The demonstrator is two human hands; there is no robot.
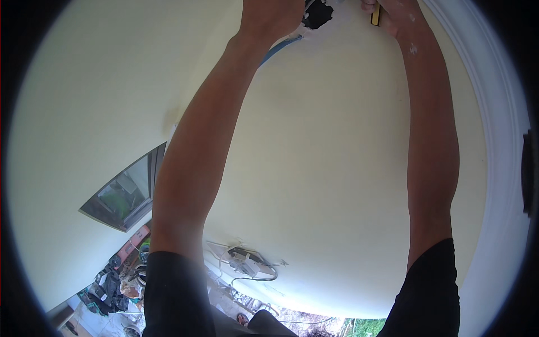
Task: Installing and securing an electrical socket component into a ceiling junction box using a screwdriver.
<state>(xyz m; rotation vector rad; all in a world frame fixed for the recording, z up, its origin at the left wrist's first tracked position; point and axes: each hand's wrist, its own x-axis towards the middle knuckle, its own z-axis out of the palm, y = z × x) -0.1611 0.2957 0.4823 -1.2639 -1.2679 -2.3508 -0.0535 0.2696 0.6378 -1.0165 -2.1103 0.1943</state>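
Both forearms reach up to the top of the head view. My left hand (272, 16) is closed, its fingertips hidden, beside a ragged dark opening (319, 16) in the cream wall (320, 140); what it grips cannot be made out. A blue conduit or cable (279, 49) runs down from near the opening, partly behind my left wrist. Right of the opening, my right hand (396, 17) is closed on a yellow and black tool (375, 17), which is cut off by the top edge. Pale smudges mark that wrist.
A white moulding (501, 168) curves along the right. A dark-framed window (120, 191) is at left. Lower on the wall sit a junction box and wires (250, 263). Jumbled bags and items (109, 289) lie at lower left, and greenery (362, 327) shows at the bottom.
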